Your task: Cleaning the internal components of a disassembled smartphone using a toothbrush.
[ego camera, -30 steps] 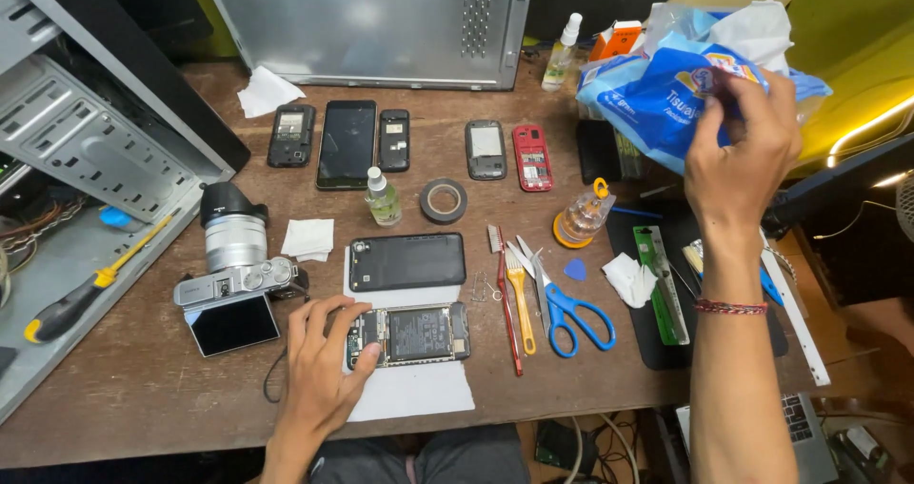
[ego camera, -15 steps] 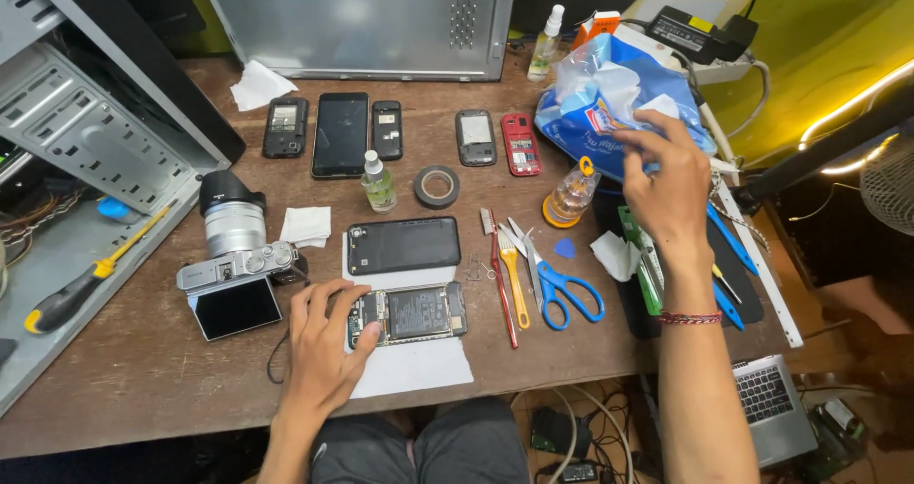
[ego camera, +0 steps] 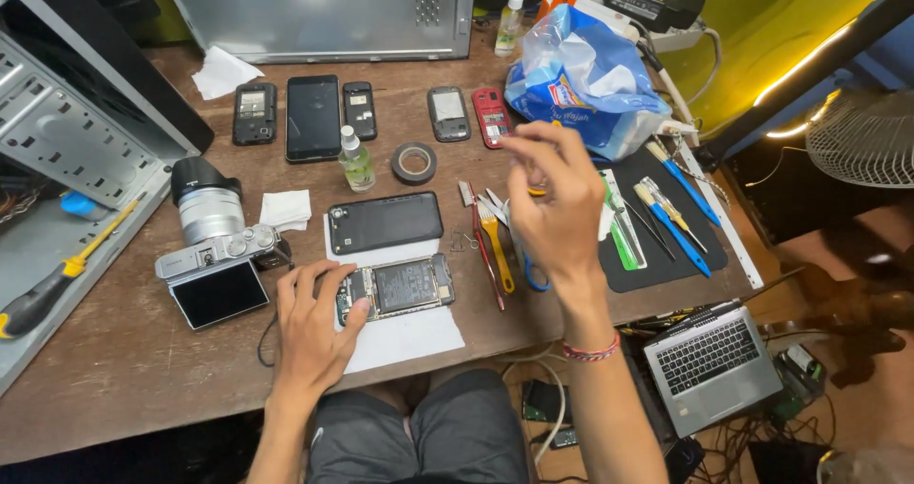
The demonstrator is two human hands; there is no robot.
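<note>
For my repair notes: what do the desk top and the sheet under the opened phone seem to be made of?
Desk top: probably wood, dull brown, worn, with pale scuffs. Sheet under the opened phone, which the left hand steadies: likely white paper, thin, flat and matte.

Bare wooden table (ego camera: 124, 351) left of opened phone (ego camera: 395, 289); camera (ego camera: 211, 256) and tools (ego camera: 495, 241) close alongside.

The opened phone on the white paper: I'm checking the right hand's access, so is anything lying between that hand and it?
Nothing visible: the right hand hovers above the tools, bare paper surrounds the opened phone.
</note>
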